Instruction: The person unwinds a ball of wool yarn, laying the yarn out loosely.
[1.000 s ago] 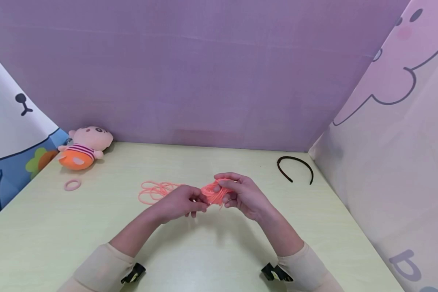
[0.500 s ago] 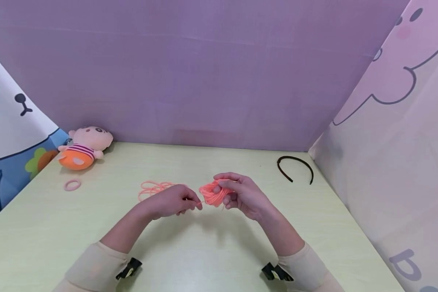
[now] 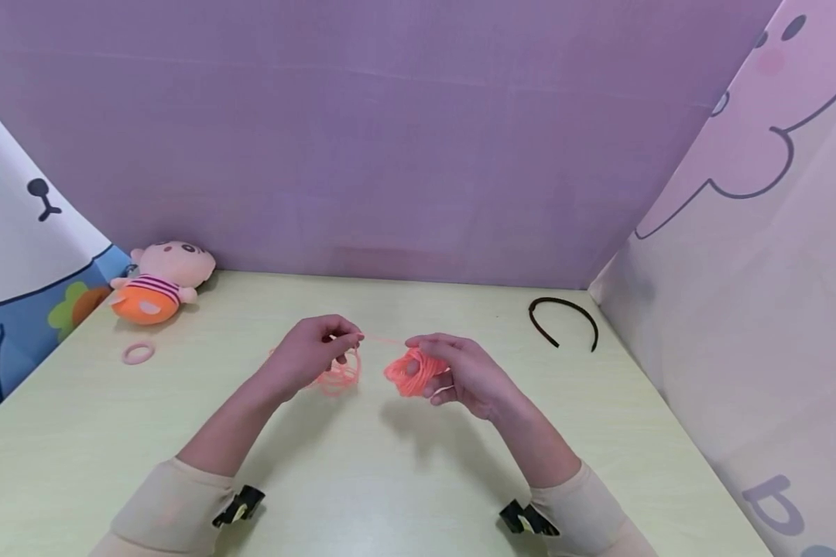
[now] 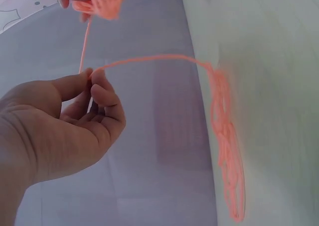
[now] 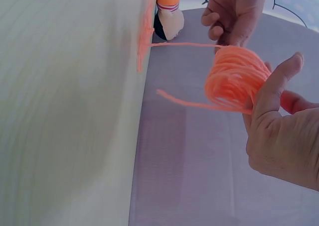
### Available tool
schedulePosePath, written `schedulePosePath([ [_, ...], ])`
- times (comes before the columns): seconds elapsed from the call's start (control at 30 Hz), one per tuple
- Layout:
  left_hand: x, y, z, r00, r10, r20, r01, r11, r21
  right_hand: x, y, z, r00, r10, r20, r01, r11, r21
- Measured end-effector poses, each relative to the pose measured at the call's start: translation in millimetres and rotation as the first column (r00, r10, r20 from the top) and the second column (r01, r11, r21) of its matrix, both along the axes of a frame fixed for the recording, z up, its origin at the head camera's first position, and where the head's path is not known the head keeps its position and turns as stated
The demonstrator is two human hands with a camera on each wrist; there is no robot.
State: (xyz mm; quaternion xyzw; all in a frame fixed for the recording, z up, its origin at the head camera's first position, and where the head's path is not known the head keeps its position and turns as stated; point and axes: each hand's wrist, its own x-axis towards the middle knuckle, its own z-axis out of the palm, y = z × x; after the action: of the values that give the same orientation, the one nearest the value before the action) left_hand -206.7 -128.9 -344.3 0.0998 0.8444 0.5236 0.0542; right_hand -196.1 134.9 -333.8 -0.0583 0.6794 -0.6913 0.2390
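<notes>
A wound bundle of coral-orange yarn is gripped by my right hand, a little above the table. In the right wrist view the thumb and fingers lie around one end of the bundle, and a short loose tail hangs from it. To the left, my left hand pinches a single strand between thumb and fingertips. That strand runs taut across to the bundle. From the pinch, the yarn also leads down to a pile of loose loops on the table, partly hidden behind the left hand in the head view.
A plush doll in orange lies at the back left of the table, with a pink ring in front of it. A dark headband rests at the back right. A purple backdrop and printed side panels enclose the table.
My left hand has drawn away from the bundle, to the left and then upward, pulling a strand out between the hands. The right hand stays nearly in place, the bundle turning slightly.
</notes>
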Motion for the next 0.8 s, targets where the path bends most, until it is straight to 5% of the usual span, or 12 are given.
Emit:
schedulePosePath([
  [0.4,0.1,-5.8,7.2,0.997,0.06,-0.044,-0.057,0.996,0.069,-0.3,1.1,0.3,0.997,-0.071,0.025,0.074,0.991,-0.116],
  [0.8,-1.8,-16.3,11.5,0.993,0.114,-0.021,-0.112,0.99,0.087,-1.1,1.0,1.8,0.987,-0.163,0.011,0.163,0.979,-0.122],
])
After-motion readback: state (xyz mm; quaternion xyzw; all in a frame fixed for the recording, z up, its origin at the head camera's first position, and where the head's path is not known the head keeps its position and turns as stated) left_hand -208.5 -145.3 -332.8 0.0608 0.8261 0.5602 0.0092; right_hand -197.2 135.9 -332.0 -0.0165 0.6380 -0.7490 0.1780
